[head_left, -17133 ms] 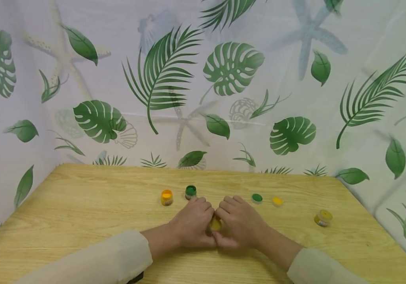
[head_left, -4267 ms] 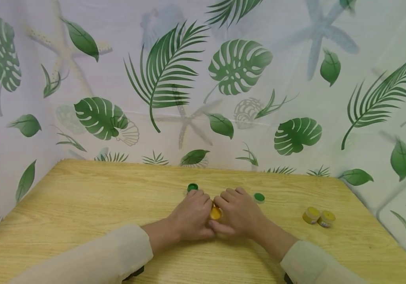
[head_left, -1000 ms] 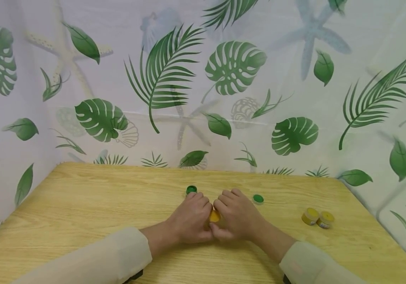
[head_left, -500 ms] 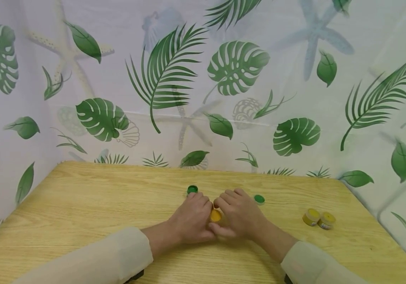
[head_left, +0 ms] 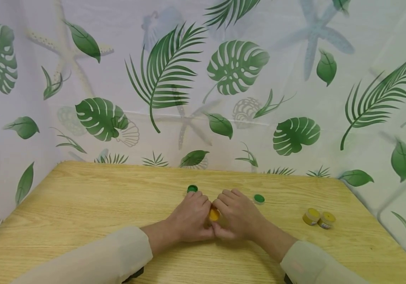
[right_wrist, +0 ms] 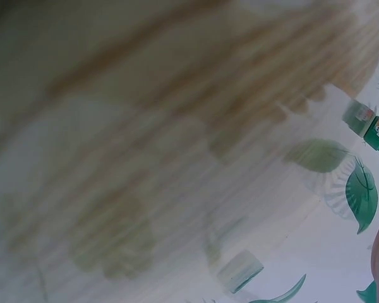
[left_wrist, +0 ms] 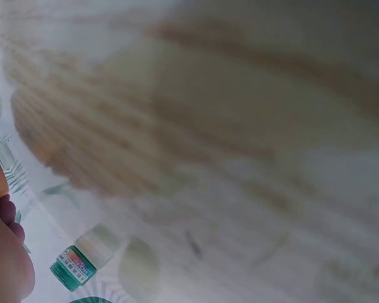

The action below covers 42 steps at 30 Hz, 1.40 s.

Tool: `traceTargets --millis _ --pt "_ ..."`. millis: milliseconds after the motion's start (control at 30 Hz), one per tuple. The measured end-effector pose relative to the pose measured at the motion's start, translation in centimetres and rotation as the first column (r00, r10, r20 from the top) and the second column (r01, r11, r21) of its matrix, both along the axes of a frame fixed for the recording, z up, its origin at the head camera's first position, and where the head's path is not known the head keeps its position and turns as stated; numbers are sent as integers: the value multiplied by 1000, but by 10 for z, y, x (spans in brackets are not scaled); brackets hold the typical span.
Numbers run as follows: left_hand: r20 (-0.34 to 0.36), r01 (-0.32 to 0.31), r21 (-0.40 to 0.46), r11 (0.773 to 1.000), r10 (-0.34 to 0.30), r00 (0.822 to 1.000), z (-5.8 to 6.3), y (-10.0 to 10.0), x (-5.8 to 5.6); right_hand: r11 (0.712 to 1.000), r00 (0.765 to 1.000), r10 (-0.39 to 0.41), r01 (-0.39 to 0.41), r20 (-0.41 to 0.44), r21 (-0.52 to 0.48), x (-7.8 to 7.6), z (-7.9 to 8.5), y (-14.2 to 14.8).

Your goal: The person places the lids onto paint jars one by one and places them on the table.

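In the head view both hands meet at the table's middle around a small paint jar point(head_left: 214, 215) with an orange top. My left hand point(head_left: 190, 219) grips it from the left with curled fingers. From the right, my right hand point(head_left: 238, 216) holds it too, thumbs meeting at the near side. Most of the jar's body is hidden by the hands; an orange bit of the jar point(left_wrist: 0, 179) shows at the left wrist view's edge. Just beyond the left knuckles stands an uncapped green paint jar point(head_left: 192, 189). A green-stained lid point(head_left: 259, 198) lies beyond the right hand.
Two capped jars with dark yellow tops, one jar point(head_left: 311, 216) beside another jar point(head_left: 326, 220), stand to the right on the wooden table point(head_left: 117, 197). A leaf-patterned curtain point(head_left: 245, 118) closes off the back and sides.
Earlier the hands held a dark-yellow-topped jar, which now stands right beside its twin. The open orange jar and its lid have left their spots; an orange-topped jar is in the hands.
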<state>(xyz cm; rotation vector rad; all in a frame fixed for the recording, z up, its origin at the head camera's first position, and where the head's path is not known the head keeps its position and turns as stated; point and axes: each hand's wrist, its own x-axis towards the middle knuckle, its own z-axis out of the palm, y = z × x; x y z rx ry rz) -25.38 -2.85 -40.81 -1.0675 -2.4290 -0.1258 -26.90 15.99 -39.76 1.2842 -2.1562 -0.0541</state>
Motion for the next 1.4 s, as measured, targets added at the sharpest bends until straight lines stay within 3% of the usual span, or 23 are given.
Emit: traceTargets --millis 500,667,900,1167,1400 --pt "-23 24 -4 1000 -24 999 -1 -1 0 1000 1000 -4 4 -7 -17 0 -2 -1" --pt "4 44 -28 999 -44 999 0 1 3 1000 1000 -2 1 -23 -30 0 -3 -1" --pt "89 -17 -30 999 20 996 2 -2 3 1000 998 -23 24 60 -6 2 0 -1" --pt "44 17 1 1000 -17 999 3 -4 -1 1000 1000 -1 1 29 13 1 -1 -1" --pt "45 8 -25 1000 -7 999 3 -3 -1 999 999 -21 20 31 33 2 -1 -1"
